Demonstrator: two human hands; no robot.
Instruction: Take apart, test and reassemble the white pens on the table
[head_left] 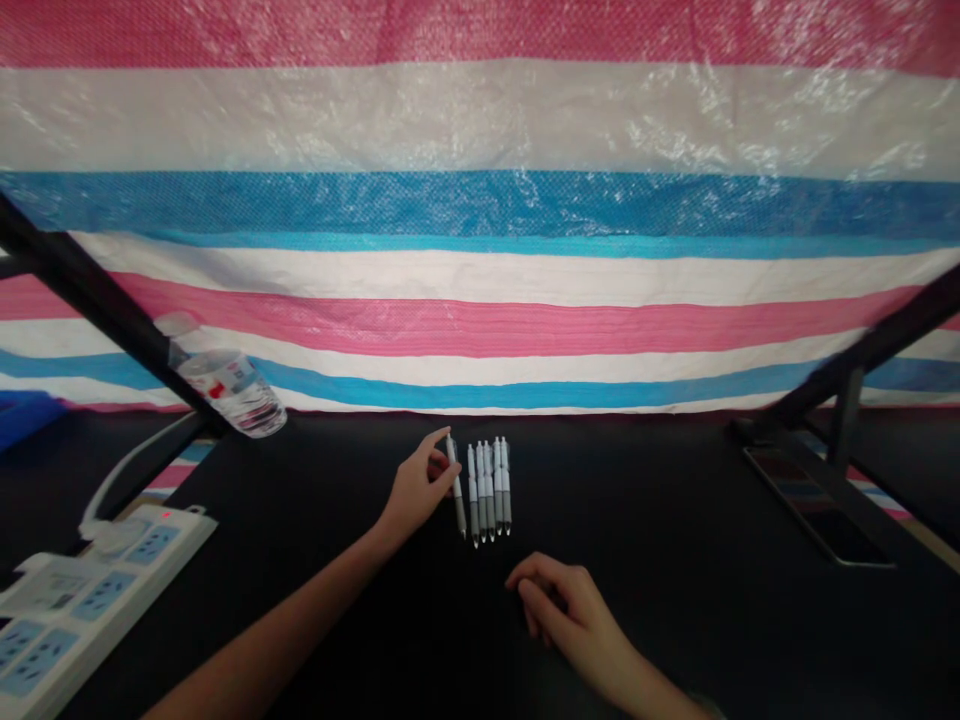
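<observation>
My left hand [421, 482] is closed on a white and grey pen [456, 488], pinching its upper part between thumb and fingers. This pen stands slightly tilted from the others, at the left end of a row. Just right of it lie several matching pens [487, 490], side by side with their tips pointing toward me. Nearer to me and to the right, my right hand [574, 610] hovers over or rests on the black table [420, 640]. Its fingers are loosely bent and I see nothing in them.
A white power strip [112, 600] with a plugged-in cable sits at the left. A clear plastic bottle [232, 385] stands at the back left by a black frame bar [97, 300]. At right lies a phone [817, 508]. A striped plastic sheet [480, 270] hangs behind.
</observation>
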